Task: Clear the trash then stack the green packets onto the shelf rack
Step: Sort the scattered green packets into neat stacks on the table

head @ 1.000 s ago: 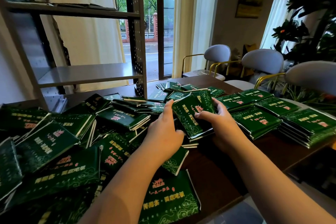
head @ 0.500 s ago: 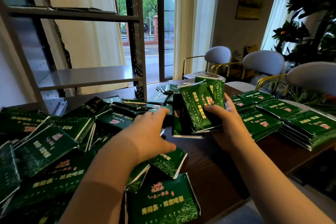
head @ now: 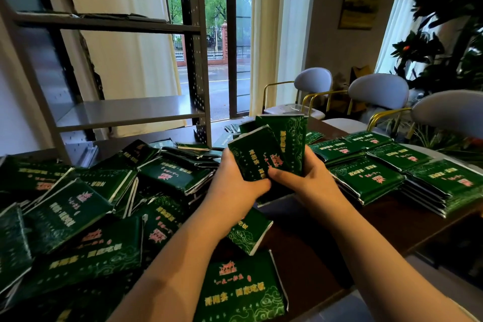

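Both hands hold a small bundle of green packets (head: 271, 149) upright above the dark wooden table (head: 308, 238). My left hand (head: 232, 185) grips the bundle's left side and lower edge. My right hand (head: 305, 178) grips its right side, thumb across the front. A loose heap of green packets (head: 86, 206) covers the table's left half. Neater flat stacks of packets (head: 392, 172) lie on the right. The grey metal shelf rack (head: 125, 110) stands at the back left, its middle shelf bare.
Three grey chairs with gold frames (head: 379, 91) line the table's far right side. A large plant (head: 449, 34) stands behind them. One packet (head: 243, 290) lies at the near table edge. A flat piece of cardboard (head: 112, 16) lies on the rack's upper shelf.
The bundle was lifted off the table and tipped upright. My left hand let go, dipped toward the heap, then came back and gripped the bundle's left side.
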`<move>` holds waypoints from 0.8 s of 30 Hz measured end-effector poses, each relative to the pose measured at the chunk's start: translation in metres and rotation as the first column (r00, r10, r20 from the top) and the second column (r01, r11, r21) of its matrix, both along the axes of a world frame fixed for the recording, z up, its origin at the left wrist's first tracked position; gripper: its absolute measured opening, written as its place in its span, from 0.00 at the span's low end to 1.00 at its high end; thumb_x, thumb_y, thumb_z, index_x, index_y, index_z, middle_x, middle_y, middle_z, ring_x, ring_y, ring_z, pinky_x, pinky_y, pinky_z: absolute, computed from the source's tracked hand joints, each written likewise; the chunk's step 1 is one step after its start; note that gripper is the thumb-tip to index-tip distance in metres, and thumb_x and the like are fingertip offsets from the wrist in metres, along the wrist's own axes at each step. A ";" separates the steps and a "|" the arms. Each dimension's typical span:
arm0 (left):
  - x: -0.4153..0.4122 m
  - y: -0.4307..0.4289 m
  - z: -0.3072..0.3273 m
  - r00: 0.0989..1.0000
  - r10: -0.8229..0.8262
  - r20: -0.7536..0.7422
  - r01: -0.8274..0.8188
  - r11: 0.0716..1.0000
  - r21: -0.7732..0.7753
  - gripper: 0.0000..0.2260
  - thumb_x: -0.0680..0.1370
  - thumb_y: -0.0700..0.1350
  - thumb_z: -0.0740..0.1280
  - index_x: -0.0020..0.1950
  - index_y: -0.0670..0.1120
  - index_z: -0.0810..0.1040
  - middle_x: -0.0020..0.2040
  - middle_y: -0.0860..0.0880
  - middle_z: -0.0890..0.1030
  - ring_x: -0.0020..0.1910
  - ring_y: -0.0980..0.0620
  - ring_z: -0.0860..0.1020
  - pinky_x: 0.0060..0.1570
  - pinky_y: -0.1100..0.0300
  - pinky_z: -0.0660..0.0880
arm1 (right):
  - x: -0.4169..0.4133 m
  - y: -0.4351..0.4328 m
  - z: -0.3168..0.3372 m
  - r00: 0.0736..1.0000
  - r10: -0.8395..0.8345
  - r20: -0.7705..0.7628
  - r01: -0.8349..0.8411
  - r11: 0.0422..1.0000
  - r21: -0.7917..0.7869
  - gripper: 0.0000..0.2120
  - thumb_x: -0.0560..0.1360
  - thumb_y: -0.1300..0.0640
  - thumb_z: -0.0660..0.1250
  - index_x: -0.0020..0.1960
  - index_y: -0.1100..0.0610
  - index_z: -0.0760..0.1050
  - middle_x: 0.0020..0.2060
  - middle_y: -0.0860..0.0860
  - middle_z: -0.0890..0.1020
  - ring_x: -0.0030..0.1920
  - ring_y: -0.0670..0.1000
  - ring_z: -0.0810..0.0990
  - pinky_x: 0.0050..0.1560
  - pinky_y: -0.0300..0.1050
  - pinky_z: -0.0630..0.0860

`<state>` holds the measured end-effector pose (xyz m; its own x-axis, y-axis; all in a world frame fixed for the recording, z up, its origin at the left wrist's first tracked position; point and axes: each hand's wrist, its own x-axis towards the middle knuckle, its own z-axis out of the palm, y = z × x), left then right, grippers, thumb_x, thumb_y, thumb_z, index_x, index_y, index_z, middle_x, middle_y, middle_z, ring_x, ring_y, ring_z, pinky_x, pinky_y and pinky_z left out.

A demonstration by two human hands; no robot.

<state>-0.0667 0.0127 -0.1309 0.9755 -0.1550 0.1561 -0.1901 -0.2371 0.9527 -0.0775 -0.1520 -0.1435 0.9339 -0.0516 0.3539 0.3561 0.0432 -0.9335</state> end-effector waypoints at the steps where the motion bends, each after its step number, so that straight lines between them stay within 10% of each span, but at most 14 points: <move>1: 0.002 -0.002 -0.002 1.000 0.019 0.017 -0.019 1.000 0.006 0.26 0.69 0.40 0.77 0.61 0.51 0.69 0.53 0.51 0.81 0.54 0.54 0.81 0.49 0.57 0.79 | -0.002 0.002 0.000 1.000 -0.020 0.011 0.020 0.999 -0.042 0.20 0.72 0.72 0.72 0.61 0.58 0.76 0.53 0.54 0.85 0.54 0.51 0.84 0.51 0.41 0.80; 5: 0.003 -0.005 -0.006 0.999 0.023 0.030 -0.024 0.999 0.042 0.26 0.71 0.39 0.75 0.62 0.52 0.66 0.54 0.49 0.79 0.51 0.52 0.80 0.40 0.59 0.80 | -0.005 0.003 0.001 1.000 -0.015 0.010 0.016 0.994 -0.111 0.24 0.73 0.73 0.70 0.66 0.58 0.72 0.52 0.51 0.85 0.54 0.46 0.84 0.50 0.38 0.80; 15: 0.001 -0.015 -0.006 0.992 -0.129 -0.015 0.129 0.992 0.009 0.44 0.69 0.39 0.72 0.75 0.66 0.52 0.64 0.51 0.75 0.57 0.52 0.79 0.54 0.55 0.81 | -0.003 0.001 0.001 0.982 0.112 -0.151 -0.111 0.994 0.012 0.42 0.75 0.68 0.69 0.76 0.35 0.56 0.64 0.49 0.78 0.53 0.45 0.84 0.44 0.40 0.81; 20: 0.001 -0.016 -0.006 0.983 -0.177 -0.041 0.177 0.984 0.018 0.44 0.71 0.37 0.70 0.75 0.67 0.50 0.65 0.50 0.76 0.58 0.50 0.79 0.54 0.55 0.80 | -0.002 0.001 -0.001 0.971 0.126 -0.206 -0.121 0.992 0.039 0.40 0.74 0.67 0.66 0.73 0.30 0.61 0.60 0.55 0.82 0.56 0.61 0.83 0.59 0.63 0.78; 24: 0.003 -0.014 -0.005 0.990 -0.133 -0.040 0.134 0.991 0.026 0.40 0.75 0.38 0.69 0.76 0.65 0.51 0.64 0.51 0.75 0.56 0.50 0.79 0.51 0.56 0.79 | 0.001 0.000 0.000 0.978 0.040 -0.206 -0.043 0.999 -0.008 0.39 0.74 0.70 0.62 0.73 0.34 0.62 0.59 0.55 0.82 0.53 0.58 0.84 0.56 0.61 0.80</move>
<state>-0.0642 -0.0016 -0.1355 0.9509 -0.2884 0.1126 -0.1855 -0.2396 0.9530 -0.0763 -0.1518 -0.1438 0.9880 -0.0080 0.1546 0.1548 0.0417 -0.9871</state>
